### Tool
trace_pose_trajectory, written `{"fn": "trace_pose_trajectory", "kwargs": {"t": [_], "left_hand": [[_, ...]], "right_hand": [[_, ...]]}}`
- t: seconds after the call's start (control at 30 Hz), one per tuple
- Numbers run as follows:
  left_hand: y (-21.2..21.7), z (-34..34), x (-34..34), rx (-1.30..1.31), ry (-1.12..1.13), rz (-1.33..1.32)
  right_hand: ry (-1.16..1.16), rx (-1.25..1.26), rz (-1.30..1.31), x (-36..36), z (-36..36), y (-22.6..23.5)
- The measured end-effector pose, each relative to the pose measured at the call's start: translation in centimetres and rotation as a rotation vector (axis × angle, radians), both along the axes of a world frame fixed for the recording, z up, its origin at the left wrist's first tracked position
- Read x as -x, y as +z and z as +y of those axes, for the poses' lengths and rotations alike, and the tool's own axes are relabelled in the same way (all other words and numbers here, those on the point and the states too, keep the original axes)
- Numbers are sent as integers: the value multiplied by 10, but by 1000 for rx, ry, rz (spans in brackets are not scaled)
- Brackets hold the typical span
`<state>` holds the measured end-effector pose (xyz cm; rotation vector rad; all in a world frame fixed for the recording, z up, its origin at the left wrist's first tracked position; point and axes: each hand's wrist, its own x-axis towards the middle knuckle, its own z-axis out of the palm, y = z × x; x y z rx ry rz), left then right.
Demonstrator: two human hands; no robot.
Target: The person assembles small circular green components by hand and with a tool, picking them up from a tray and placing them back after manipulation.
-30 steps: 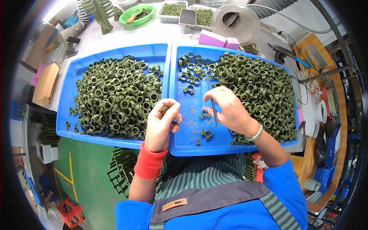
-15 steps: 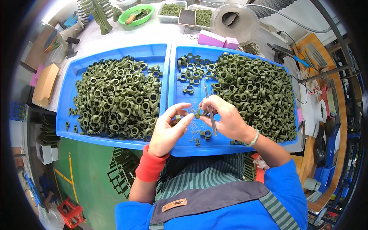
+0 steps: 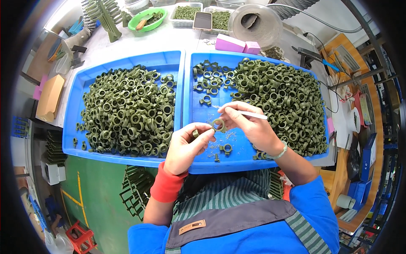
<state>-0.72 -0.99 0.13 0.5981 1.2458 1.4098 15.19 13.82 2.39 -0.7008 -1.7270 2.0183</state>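
Note:
Above the right blue tray [image 3: 195,111], my left hand [image 3: 189,143] pinches a dark green plastic ring [image 3: 218,125] between thumb and fingertips. A second green ring [image 3: 195,133] is tucked in its curled fingers. My right hand [image 3: 250,129] is closed round a slim silver pen-like tool [image 3: 253,114], whose handle sticks out to the right; its working tip is hidden by the fingers. The right fingertips are at the edge of the pinched ring. Below them a loose ring [image 3: 226,148] and a small green piece [image 3: 217,158] lie among pale shavings.
A large heap of green rings [image 3: 127,110] fills the left blue tray [image 3: 122,159]; another heap [image 3: 287,97] occupies the right tray's right side. Behind stand purple blocks [image 3: 230,43], a phone [image 3: 202,20] on plastic tubs, a green bowl [image 3: 148,26] and a duct hood [image 3: 255,27].
The tool in my right hand has turned from upright to nearly level, its handle now pointing right. The pinched ring now faces up more openly between my hands.

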Motion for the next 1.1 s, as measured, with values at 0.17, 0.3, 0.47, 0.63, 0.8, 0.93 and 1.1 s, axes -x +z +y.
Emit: {"fn": "trace_pose_trajectory", "kwargs": {"t": [0.17,0.3,0.47,0.63,0.8,0.93,1.1], "left_hand": [[-2,1,1,-19,-5,109],[0,5,-6,-38,74,-88],[-10,4,-8,-119,171,-63],[-4,3,-9,-163,251,258],[-5,4,-12,-201,252,465],[-3,4,-11,-129,213,388],[-4,2,-3,-93,167,245]], "right_hand": [[14,-218,-40,-4,-2,-2],[28,-723,93,-4,-3,-9],[-9,-719,84,-1,-10,-7],[-98,-281,119,0,-12,-13],[-51,-437,20,0,-14,-10],[8,-289,-66,-3,-9,-5],[-94,-219,95,-6,8,-2]]}}
